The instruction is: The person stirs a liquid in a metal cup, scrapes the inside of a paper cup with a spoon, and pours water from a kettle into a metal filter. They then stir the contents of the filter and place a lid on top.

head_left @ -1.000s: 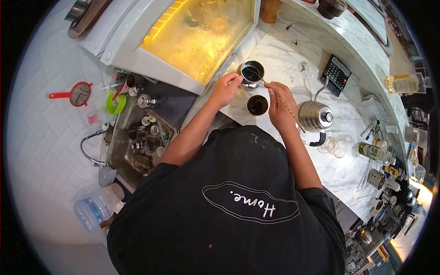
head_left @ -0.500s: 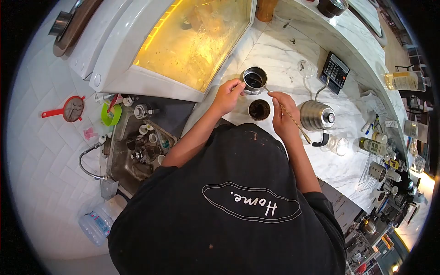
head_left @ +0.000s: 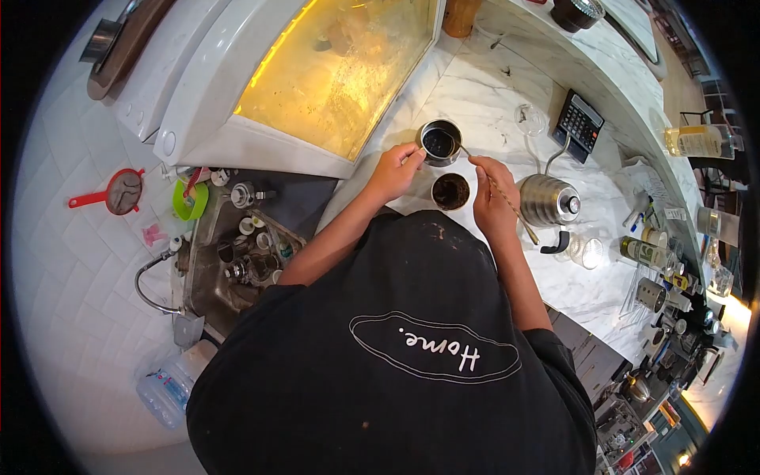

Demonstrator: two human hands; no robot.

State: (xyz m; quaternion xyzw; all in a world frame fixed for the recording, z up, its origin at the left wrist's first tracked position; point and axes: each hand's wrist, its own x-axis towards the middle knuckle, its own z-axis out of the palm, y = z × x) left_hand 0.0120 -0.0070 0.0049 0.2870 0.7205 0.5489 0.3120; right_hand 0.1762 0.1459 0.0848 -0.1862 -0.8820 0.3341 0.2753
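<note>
A metal cup (head_left: 428, 158) with dark liquid in it stands on the marble counter. My left hand (head_left: 396, 171) is closed at its near left rim, fingers pinched on the edge. In my right hand (head_left: 495, 192) is a long twisted bar spoon (head_left: 511, 207), slanting with its upper end inside the metal cup. The spoon's tip is hidden in the dark liquid. Just below, nearer my body, sits a second cup (head_left: 450, 191) with dark brown grounds or residue inside; neither hand touches it. A steel gooseneck kettle (head_left: 546, 198) stands right of my right hand.
A calculator (head_left: 580, 125) and a clear glass lid (head_left: 530, 119) lie beyond the kettle. A glass (head_left: 587, 252) stands near its handle. Bottles (head_left: 647, 253) line the right side. At left are a lit display case (head_left: 324, 79) and a sink (head_left: 207, 269) with dishes.
The spoon's position in the metal cup has shifted slightly, and my right hand has moved a little. My left hand stays at the cup's rim. The view has shifted slightly.
</note>
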